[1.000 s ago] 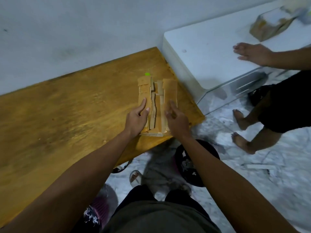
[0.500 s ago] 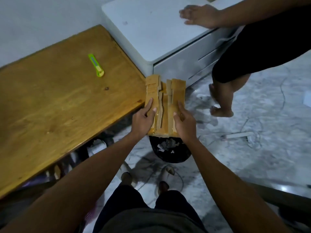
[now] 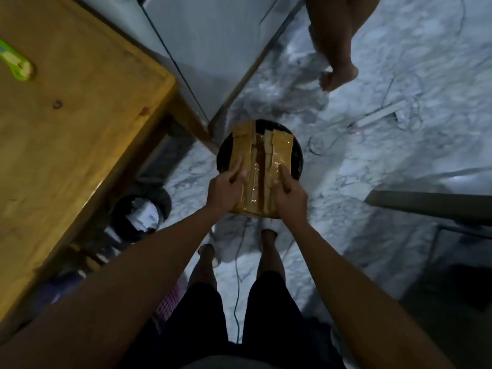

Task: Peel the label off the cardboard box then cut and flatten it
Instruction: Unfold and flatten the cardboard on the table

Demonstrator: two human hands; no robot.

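Below the hands, on the pale marble floor (image 3: 399, 169), stands a round black bin (image 3: 296, 158), close to the corner of the wooden table (image 3: 80, 129) and the grey cabinet (image 3: 213, 49). On the table lies a green cutter (image 3: 16, 62). Another person's bare foot (image 3: 338, 75) stands further away, beyond the bin. Over the bin is the flattened cardboard (image 3: 259, 166), its long axis pointing away from the person. The left hand (image 3: 225, 191) and right hand (image 3: 290, 194) pinch its near side edges, thumbs on top; the other fingers are hidden underneath.
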